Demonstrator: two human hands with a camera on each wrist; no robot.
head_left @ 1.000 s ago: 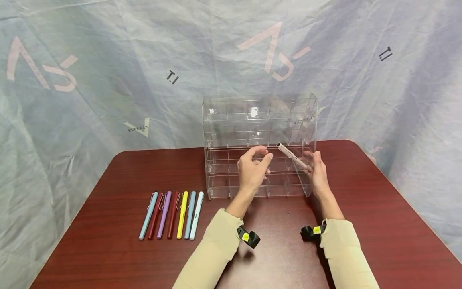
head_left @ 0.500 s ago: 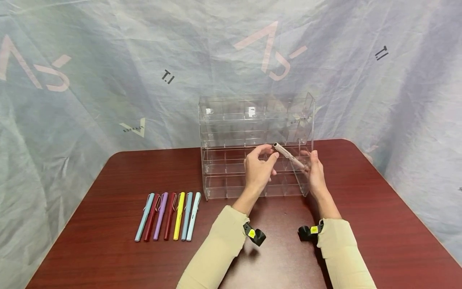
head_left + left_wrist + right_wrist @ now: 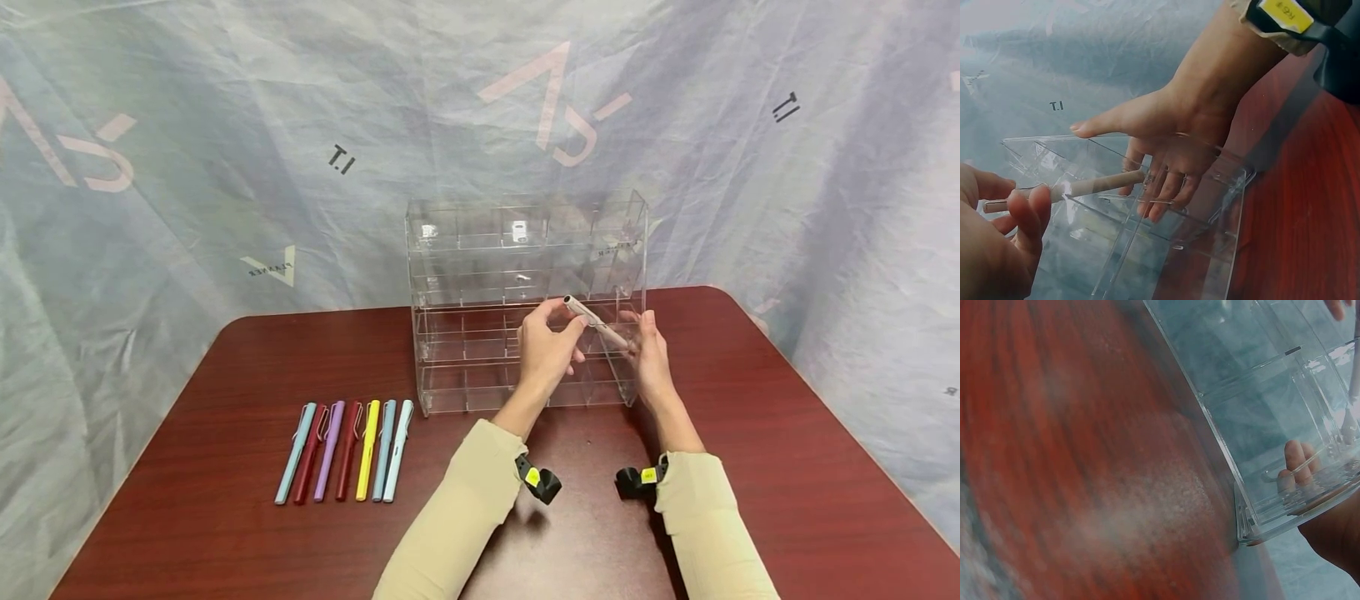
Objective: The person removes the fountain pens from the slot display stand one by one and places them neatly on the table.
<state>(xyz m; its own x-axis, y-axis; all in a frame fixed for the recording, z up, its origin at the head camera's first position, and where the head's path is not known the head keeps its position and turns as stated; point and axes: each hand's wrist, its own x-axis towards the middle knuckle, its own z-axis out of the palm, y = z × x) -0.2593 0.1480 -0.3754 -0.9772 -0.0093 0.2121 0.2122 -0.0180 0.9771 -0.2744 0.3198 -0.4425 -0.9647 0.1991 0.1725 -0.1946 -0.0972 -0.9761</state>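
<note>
A pale, whitish pen (image 3: 604,330) with a clip slants across the right part of a clear acrylic rack (image 3: 441,364). My left hand (image 3: 545,350) pinches its upper end between thumb and fingers; in the left wrist view, the pen's other end (image 3: 1132,179) overlaps the rack's clear panels. At the rack's right side, my right hand (image 3: 652,367) grips the side panel, thumb toward the front. Its fingers (image 3: 1295,456) show through the plastic in the right wrist view.
Several capped pens lie side by side to the left, among them a purple pen (image 3: 329,450), a yellow pen (image 3: 367,450) and a pale blue pen (image 3: 398,450). The dark red table (image 3: 225,533) ends at a grey cloth (image 3: 300,100) hung behind.
My left hand has moved right to the pen and taken its upper end between thumb and fingers. The right hand keeps its grip on the rack. The whole head view has shifted slightly.
</note>
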